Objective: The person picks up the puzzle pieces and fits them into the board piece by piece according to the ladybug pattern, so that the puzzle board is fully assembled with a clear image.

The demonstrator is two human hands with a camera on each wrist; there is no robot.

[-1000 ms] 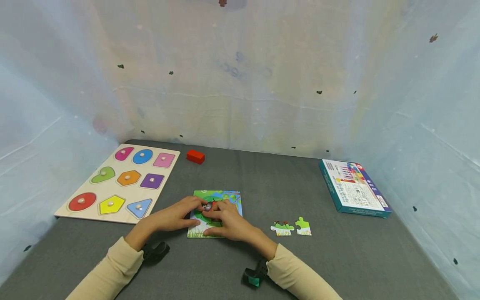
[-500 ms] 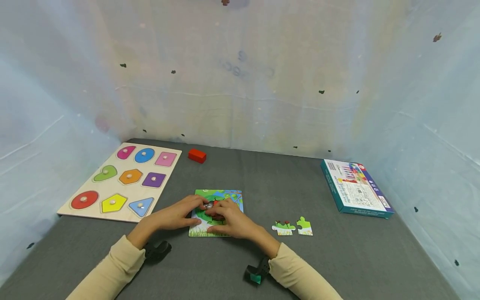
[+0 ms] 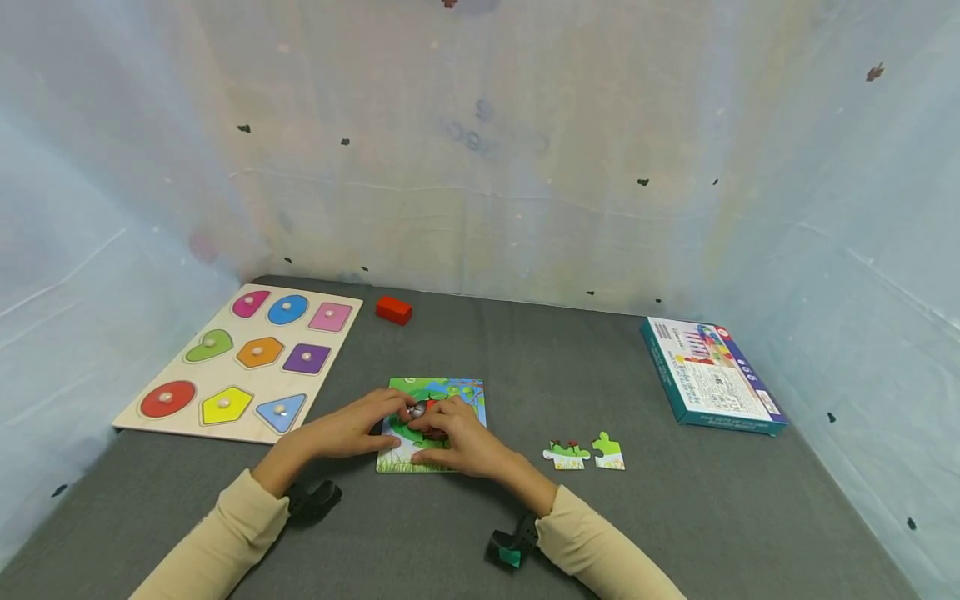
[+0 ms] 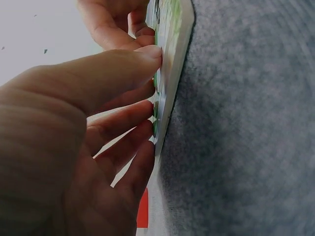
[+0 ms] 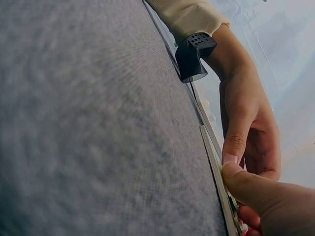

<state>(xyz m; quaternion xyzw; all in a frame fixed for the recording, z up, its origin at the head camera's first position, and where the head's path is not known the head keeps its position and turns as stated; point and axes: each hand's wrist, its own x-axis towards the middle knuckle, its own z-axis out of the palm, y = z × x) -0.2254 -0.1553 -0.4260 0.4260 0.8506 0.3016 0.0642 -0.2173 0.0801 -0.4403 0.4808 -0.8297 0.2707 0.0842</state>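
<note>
Head view: the jigsaw puzzle [image 3: 433,423] at lower centre of the bench [image 3: 525,367] is pressed by the left hand [image 3: 352,429] and right hand [image 3: 457,437]; nothing is gripped. Two loose pieces [image 3: 585,454] remain unplaced.

Left wrist view: straight fingertips [image 4: 147,105] are laid on the puzzle.

Right wrist view: a thumb [image 5: 241,182] is set on its edge.

Both hands, the left hand [image 3: 352,432] and the right hand [image 3: 453,437], rest on the jigsaw [image 3: 442,392] mid-counter [image 3: 525,358]. Shape board [image 3: 240,362] lies left, block [image 3: 393,310] behind, two loose pieces [image 3: 583,454] right, box [image 3: 708,375] far right.
</note>
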